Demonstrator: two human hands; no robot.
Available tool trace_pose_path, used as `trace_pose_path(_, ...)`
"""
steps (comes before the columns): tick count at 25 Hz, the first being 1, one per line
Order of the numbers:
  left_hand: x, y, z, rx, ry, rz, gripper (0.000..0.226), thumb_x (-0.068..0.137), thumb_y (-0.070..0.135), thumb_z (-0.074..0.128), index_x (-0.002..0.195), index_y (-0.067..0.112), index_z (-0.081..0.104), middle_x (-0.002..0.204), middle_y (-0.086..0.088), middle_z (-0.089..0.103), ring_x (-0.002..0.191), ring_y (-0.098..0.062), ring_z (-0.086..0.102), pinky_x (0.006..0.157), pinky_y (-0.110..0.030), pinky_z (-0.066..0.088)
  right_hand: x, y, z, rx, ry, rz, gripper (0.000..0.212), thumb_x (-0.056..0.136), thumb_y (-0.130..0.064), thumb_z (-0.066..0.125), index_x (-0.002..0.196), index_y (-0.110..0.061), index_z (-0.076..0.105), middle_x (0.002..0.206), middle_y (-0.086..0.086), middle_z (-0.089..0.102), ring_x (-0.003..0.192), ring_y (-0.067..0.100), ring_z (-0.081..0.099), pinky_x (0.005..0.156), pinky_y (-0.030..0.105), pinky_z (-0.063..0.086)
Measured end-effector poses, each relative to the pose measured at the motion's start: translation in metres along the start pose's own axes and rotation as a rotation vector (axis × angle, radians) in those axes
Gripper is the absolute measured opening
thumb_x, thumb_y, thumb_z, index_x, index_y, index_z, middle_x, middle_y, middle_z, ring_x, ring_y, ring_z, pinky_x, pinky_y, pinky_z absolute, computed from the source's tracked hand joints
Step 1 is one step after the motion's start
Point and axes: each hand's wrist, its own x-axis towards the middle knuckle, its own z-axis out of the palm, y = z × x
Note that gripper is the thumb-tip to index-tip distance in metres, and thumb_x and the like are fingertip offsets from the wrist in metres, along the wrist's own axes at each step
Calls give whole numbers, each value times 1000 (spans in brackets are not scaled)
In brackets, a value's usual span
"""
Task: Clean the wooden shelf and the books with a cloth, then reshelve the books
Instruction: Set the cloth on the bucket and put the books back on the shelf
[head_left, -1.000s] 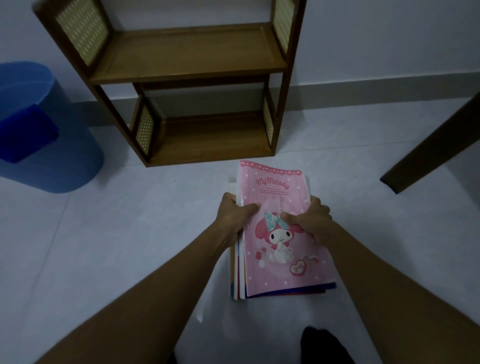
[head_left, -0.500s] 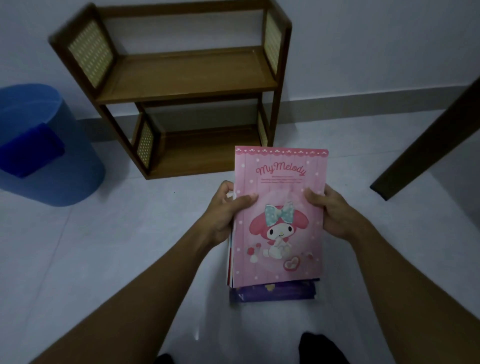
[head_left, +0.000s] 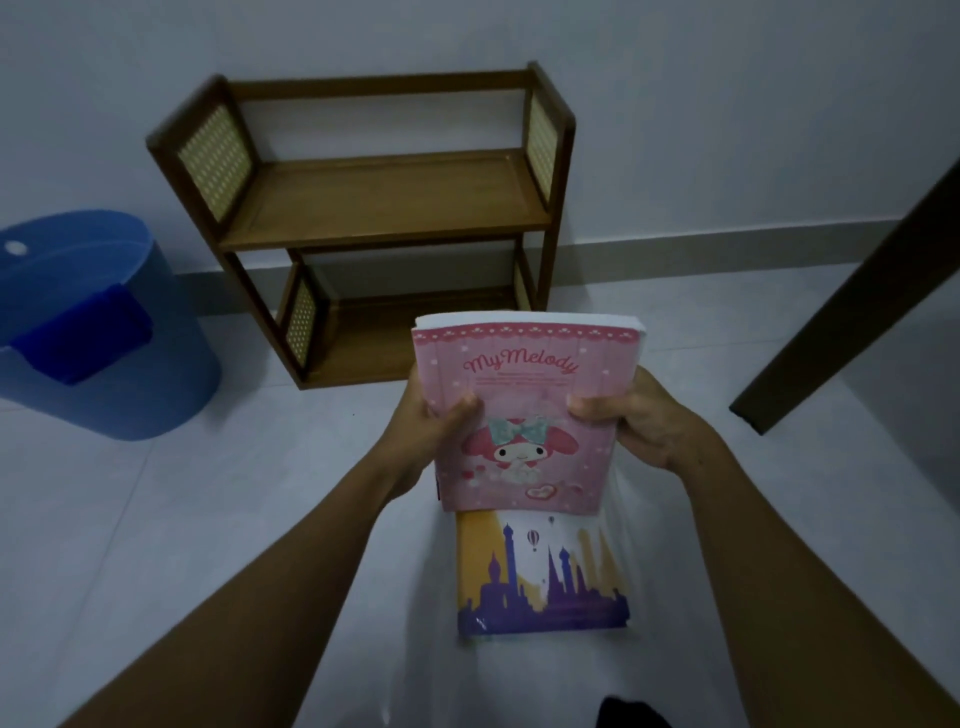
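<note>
Pale tiled floor (head_left: 182, 519), plain wall (head_left: 675, 104) at the far side. Wooden shelf (head_left: 384, 202) stands on the floor against the wall, two boards, woven side panels, nothing on either board.

Both hands hold a pink book (head_left: 524, 441) titled "My Melody" up off the floor, just near of the shelf's lower board. It is tilted cover-up towards the camera, and a thick band of white page edges shows along its far edge.
- left hand (head_left: 431, 421): grips the left edge, thumb over the cover
- right hand (head_left: 639, 421): grips the right edge, thumb over the cover

Skyline-cover book (head_left: 540, 571) lies flat on the floor right below the pink one, near side — part hidden by it. Can't tell whether more lie under it.

Blue bucket (head_left: 156, 395) on the floor at left, apart from the shelf, with a dark blue cloth (head_left: 83, 338) draped over its rim. Dark wooden leg (head_left: 857, 312) slants across the right side.
</note>
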Motion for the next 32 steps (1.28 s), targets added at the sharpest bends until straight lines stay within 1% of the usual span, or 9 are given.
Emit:
trace_pose_path(5,-8,-8,6,29,-28,20,61,77,7,72,128,17,40,113,0,65,102,-11,66,68,-22,56,-9,7,-5,-101,-150,28,74,56,-14,82,126,-11,56,119,15,65,113,31,61,91,53,52)
trace_pose_path(10,-12,-13,5,46,-47,27,59,76,3,72,123,21,42,114,0,63,105,-12,65,69,-23,56,-11,14,-3,-129,-129,33,73,57,-19,83,125,-15,56,119,11,66,112,28,62,90,51,53)
trace_pose_path(15,-8,-27,3,93,5,-5,67,75,26,73,128,15,34,124,-7,56,108,-18,64,78,-37,59,-3,14,-4,-211,37,29,53,67,-15,79,117,-15,62,111,7,70,105,27,66,90,53,52)
trace_pose_path(18,-6,-19,0,123,67,-38,57,81,29,71,125,18,36,121,-2,58,100,-15,67,70,-27,59,1,1,1,-226,39,40,60,64,-20,82,120,-16,61,113,8,69,106,27,65,90,54,52)
trace_pose_path(21,-11,8,-13,123,146,-55,48,83,26,69,119,21,38,113,3,61,89,-12,69,61,-20,55,3,-25,16,-162,-22,40,66,63,-14,81,125,-15,57,116,9,68,107,30,65,90,54,52)
trace_pose_path(23,-10,35,-29,118,157,-52,46,83,29,68,118,24,40,112,3,62,88,-15,70,61,-22,56,6,-48,32,-46,-44,9,61,69,-5,74,127,-14,54,116,11,68,105,33,65,88,54,53)
trace_pose_path(25,-7,66,-51,141,140,-55,47,83,33,68,120,25,41,112,1,63,88,-17,71,65,-27,58,8,-73,52,68,-77,-32,58,73,-7,69,128,-16,52,118,12,67,105,35,65,85,55,54)
trace_pose_path(28,0,118,-84,204,73,-86,44,83,37,67,121,22,49,107,-1,69,87,-18,72,71,-32,59,14,-106,78,192,-105,-37,46,84,-5,64,127,-15,53,121,16,65,109,40,62,92,63,46)
trace_pose_path(32,8,171,-114,344,-87,-81,35,89,40,58,119,24,53,98,4,72,82,-12,72,65,-23,57,29,-141,103,294,-35,-66,54,77,-4,67,128,-10,53,121,20,64,108,42,62,91,64,46)
